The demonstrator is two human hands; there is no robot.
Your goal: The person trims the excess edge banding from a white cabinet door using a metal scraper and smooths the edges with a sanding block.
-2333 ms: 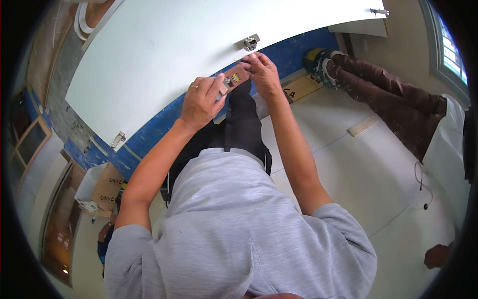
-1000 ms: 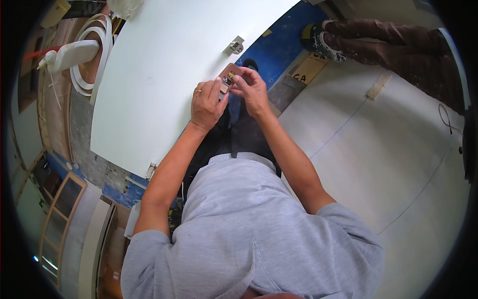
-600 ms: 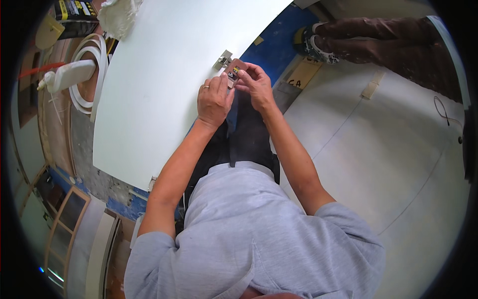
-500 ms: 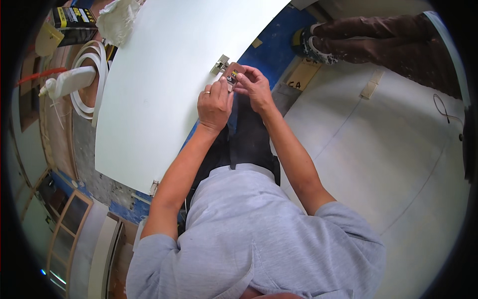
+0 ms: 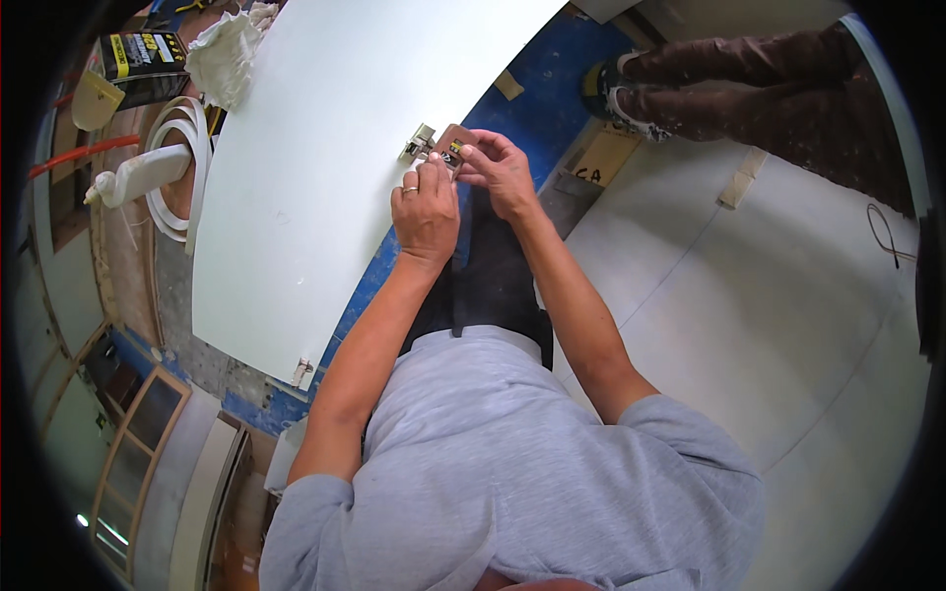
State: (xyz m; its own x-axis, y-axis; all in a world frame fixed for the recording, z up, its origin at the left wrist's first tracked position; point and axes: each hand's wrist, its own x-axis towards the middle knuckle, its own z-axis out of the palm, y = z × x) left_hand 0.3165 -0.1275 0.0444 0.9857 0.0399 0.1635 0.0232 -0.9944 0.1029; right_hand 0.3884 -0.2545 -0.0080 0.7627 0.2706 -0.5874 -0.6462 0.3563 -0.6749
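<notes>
Left hand (image 5: 426, 209): fingers (image 5: 431, 173) pinched narrow on the near end of a small brown tool with a yellow-and-black label (image 5: 450, 150). A ring sits on one finger.

Right hand (image 5: 500, 171): fingers (image 5: 477, 150) curled around the far end of the same small tool, holding it from the other side. The two hands touch at the tool.

Small brown tool: held in the air just beside a silver metal cabinet hinge (image 5: 418, 144) and partly over it; whether the tool touches the hinge cannot be told.

Silver metal hinge: fixed at the near long edge of a large pale flat door panel (image 5: 325, 158).

Second small metal hinge (image 5: 302, 371): on the same edge, well toward the person's left.

Pale door panel: lies flat on a blue-covered desk (image 5: 537, 89), blue surface showing along the panel's near edge.

Tan tape patch (image 5: 508, 85): on the blue surface, past the hands.

Brown cardboard piece with black handwriting (image 5: 600, 158): on the floor, right of the hands.

Black box with yellow label (image 5: 148, 65): upper left, beyond the panel. Next to it, a crumpled white cloth (image 5: 225, 55).

White coiled hose (image 5: 177, 167) and white plastic bottle (image 5: 138, 175): left of the panel.

Another person's legs in dark brown trousers (image 5: 778, 89): upper right, with a shoe (image 5: 616, 87) by the blue edge.
</notes>
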